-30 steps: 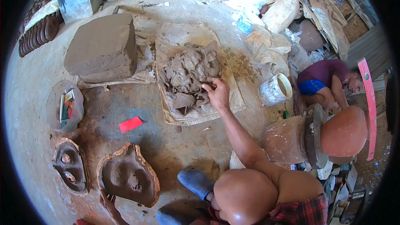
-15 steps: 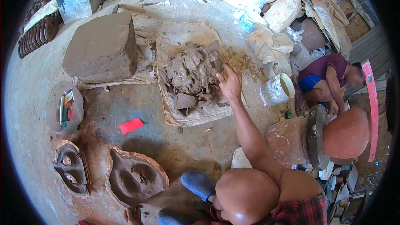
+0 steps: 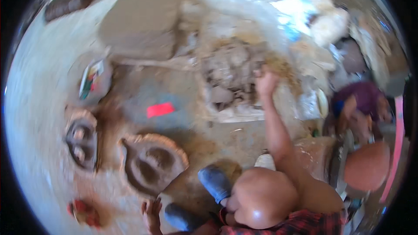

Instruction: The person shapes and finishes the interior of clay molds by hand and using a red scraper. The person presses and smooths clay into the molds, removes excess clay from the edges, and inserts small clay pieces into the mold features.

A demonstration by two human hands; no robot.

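Note:
A heap of wet grey-brown clay scraps (image 3: 233, 61) lies on a cloth sheet (image 3: 235, 116). My right hand (image 3: 267, 81) is at the heap's right edge, fingers curled in against the clay; motion blur hides the fingertips. Low in the picture, my left hand (image 3: 151, 211) is open with its fingers apart, just below the near rim of a clay-lined mould (image 3: 185, 161). That mould has rounded hollows inside. A smaller mould (image 3: 93, 148) with two raised round lumps sits to its left.
A large clay block (image 3: 139, 26) stands at the far left. Nearer are a tub of small tools (image 3: 106, 85), a red card (image 3: 160, 110) and a red object (image 3: 85, 213). At right are a white bucket (image 3: 322, 103), a terracotta pot (image 3: 368, 165) and a crouching co-worker (image 3: 357, 98).
The view has swung, shifting the scene rightward and blurring it. My right hand's spread fingers have drawn in at the clay heap. My left hand shows more fully beside the mould.

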